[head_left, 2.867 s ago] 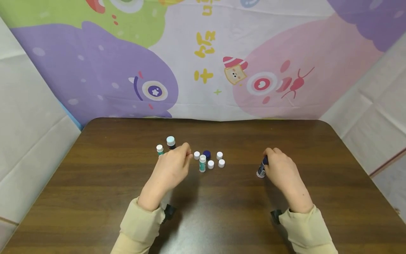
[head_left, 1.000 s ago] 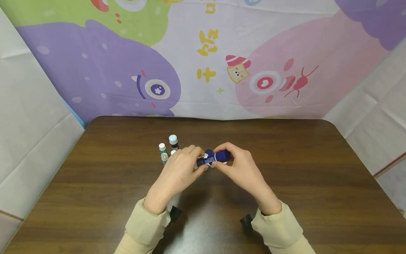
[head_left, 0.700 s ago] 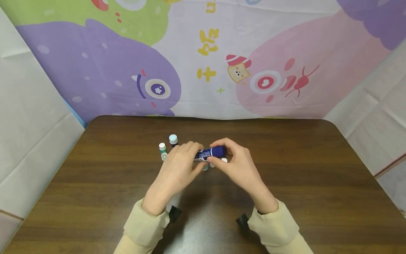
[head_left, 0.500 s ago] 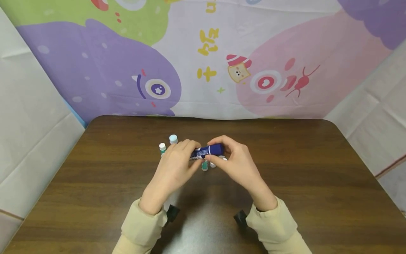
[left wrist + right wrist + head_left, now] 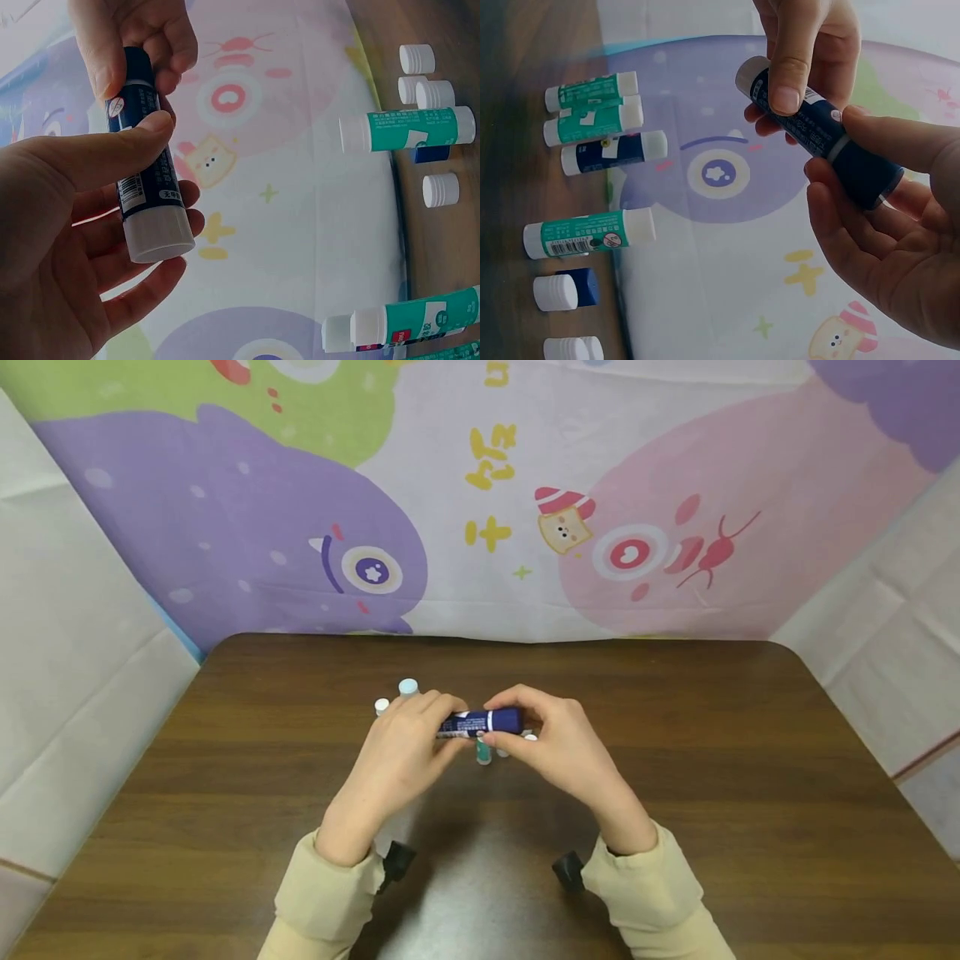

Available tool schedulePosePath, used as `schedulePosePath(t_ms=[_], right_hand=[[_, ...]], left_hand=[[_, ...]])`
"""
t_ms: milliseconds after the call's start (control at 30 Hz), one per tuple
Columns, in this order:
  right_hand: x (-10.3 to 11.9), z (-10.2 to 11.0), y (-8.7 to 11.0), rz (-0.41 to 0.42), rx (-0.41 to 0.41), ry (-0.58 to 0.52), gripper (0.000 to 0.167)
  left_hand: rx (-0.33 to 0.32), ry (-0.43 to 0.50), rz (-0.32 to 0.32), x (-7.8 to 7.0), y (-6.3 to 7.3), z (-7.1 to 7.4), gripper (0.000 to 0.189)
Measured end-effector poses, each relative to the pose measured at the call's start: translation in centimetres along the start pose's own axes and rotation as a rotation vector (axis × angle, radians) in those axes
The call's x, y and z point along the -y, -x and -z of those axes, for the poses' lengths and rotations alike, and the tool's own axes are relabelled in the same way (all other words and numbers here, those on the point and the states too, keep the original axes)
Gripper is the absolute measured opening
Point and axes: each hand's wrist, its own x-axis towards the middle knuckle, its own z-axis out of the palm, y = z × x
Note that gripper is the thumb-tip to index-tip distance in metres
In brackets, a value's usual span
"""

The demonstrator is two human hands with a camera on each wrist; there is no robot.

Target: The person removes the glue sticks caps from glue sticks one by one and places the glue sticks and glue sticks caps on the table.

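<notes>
A dark blue glue stick (image 5: 472, 724) with a blue cap is held level in both hands above the middle of the table. My left hand (image 5: 401, 756) grips its body, thumb on top and fingers beneath, near the white base (image 5: 159, 234) seen in the left wrist view. Thumb and fingers of my right hand (image 5: 566, 752) pinch the blue cap (image 5: 866, 174) end. Just below the held stick stands a green glue stick (image 5: 483, 752) without a coloured cap, its top overlapped by the hands in the head view.
Beyond my left hand stand several glue sticks: green ones (image 5: 592, 124) and a dark blue one (image 5: 619, 152) with a pale top. Loose white caps (image 5: 440, 190) and a blue cap (image 5: 431, 155) lie around the middle green stick. A printed cloth (image 5: 480, 593) hangs behind the table.
My right hand has brought the blue glue stick from the table's right side to the middle, where my left hand took hold of its body. Lately both hands shifted slightly left.
</notes>
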Motion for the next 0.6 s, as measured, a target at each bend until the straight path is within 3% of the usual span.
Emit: schedulePosePath(t_ms=[400, 600], right_hand=[[-0.1, 0.2, 0.1, -0.001, -0.018, 0.043, 0.024], [0.0, 0.5, 0.1, 0.022, -0.054, 0.076, 0.023]], left_hand=[[-0.027, -0.026, -0.015, 0.7, 0.1, 0.4, 0.028], [-0.061, -0.061, 0.043, 1.5, 0.3, 0.9, 0.029]])
